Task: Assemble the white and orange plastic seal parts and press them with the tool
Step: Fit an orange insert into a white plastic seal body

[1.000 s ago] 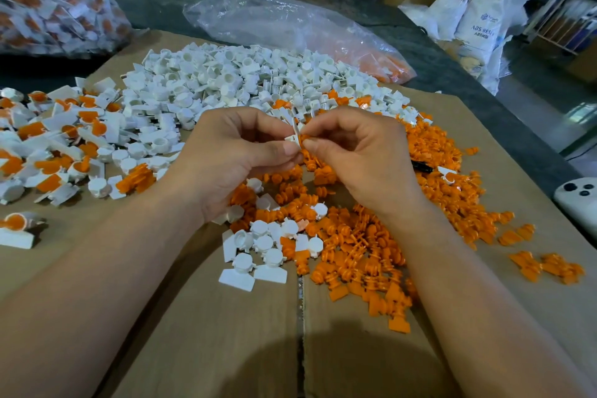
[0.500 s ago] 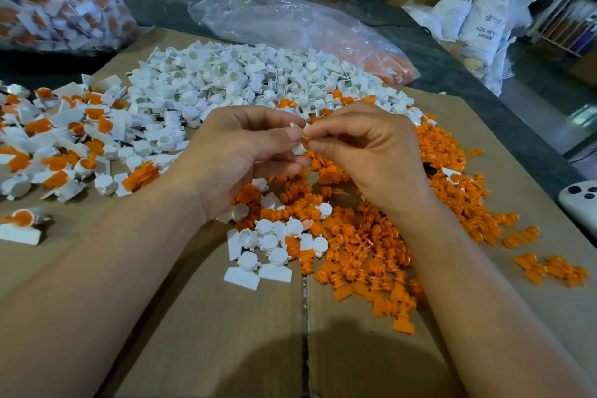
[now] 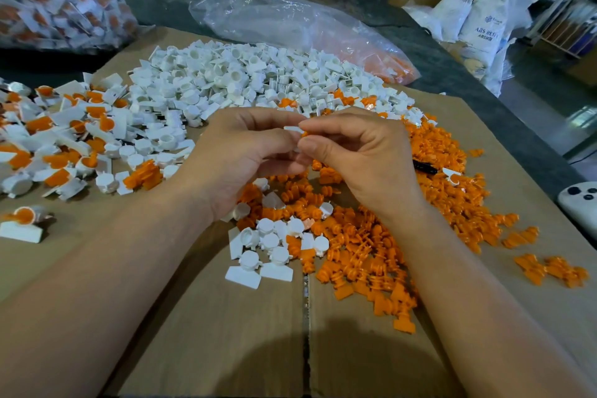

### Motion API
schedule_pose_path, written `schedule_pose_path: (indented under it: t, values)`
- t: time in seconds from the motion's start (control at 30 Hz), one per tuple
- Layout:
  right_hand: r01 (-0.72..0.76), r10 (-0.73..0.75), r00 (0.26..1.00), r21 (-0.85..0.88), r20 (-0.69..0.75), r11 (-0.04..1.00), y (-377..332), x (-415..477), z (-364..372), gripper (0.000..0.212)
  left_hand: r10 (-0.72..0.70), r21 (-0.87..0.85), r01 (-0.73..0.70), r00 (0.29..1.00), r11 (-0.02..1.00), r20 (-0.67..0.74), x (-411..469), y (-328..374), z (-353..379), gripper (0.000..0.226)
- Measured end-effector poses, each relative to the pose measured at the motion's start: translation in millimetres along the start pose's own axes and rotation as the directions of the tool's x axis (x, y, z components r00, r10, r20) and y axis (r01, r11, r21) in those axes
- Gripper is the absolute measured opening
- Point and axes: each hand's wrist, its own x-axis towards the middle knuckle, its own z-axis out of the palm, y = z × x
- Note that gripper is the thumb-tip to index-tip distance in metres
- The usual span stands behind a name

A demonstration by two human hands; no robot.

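Head view: the left hand [image 3: 245, 155] is pinching a white part [image 3: 292, 129] in a closed grip, above the orange heap [image 3: 371, 255]. The right hand [image 3: 358, 155] is pinching an orange part [image 3: 304, 133], which is touching the white part's right end. The white part's long axis is lying roughly left to right, pointing at the right hand. Judgement: the two parts are being joined, and pressing is not yet done.
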Motion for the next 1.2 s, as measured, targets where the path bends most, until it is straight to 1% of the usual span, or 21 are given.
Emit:
schedule_pose_path:
  t: [0.07,0.13,0.23,0.37,0.43,0.53,0.57,0.7,0.87,1.03,1.2]
  values:
    - [0.03,-0.031,1.0,-0.048,-0.008,0.998,0.8,-0.2,2.0,0.027,-0.008,0.006,0.008,1.0,1.0,0.009,-0.1,-0.2,0.7,0.02]
    - [0.039,-0.039,0.999,-0.062,0.002,0.997,1.0,-0.4,2.3,0.028,0.005,-0.003,-0.005,1.0,1.0,-0.001,0.5,-0.8,1.0,0.023]
    - [-0.007,0.007,1.0,-0.022,0.015,1.0,0.6,-0.3,2.2,0.035,0.065,0.023,-0.064,0.997,0.998,-0.052,1.6,-2.5,1.2,0.029]
    - [-0.026,0.027,1.0,-0.004,0.011,1.0,0.3,0.1,3.2,0.032,0.133,0.105,-0.123,0.987,0.987,-0.089,1.1,-2.8,0.8,0.033]
    - [-0.011,0.011,1.0,-0.012,-0.002,1.0,0.0,-0.1,2.8,0.032,0.133,0.094,-0.125,0.987,0.988,-0.094,1.1,-2.0,1.0,0.031]
    - [0.008,-0.008,1.0,-0.017,0.002,1.0,-0.3,-0.3,2.5,0.036,0.107,-0.021,-0.11,0.989,0.994,-0.099,1.8,-0.4,0.4,0.025]
    - [0.01,-0.01,1.0,-0.016,0.007,1.0,-0.4,-0.4,2.3,0.036,0.105,-0.034,-0.109,0.989,0.994,-0.107,2.2,-0.4,0.5,0.024]
    - [0.013,-0.013,1.0,-0.021,0.014,1.0,-0.1,-0.3,2.3,0.036,0.096,-0.024,-0.1,0.988,0.995,-0.118,2.7,-1.5,0.1,0.021]
    - [0.032,-0.032,0.999,-0.022,0.02,0.999,-0.6,-0.6,2.0,0.037,0.082,-0.047,-0.087,0.992,0.995,-0.094,3.1,-1.9,-0.9,0.018]
    - [0.004,-0.004,1.0,-0.01,0.015,1.0,0.4,-0.9,3.0,0.037,0.072,-0.03,-0.074,0.995,0.997,-0.073,2.7,-0.8,-1.9,0.016]
    - [0.029,-0.029,1.0,-0.008,-0.001,1.0,1.8,-0.4,2.2,0.037,0.078,0.069,-0.074,0.995,0.995,-0.061,1.5,0.0,-4.3,0.011]
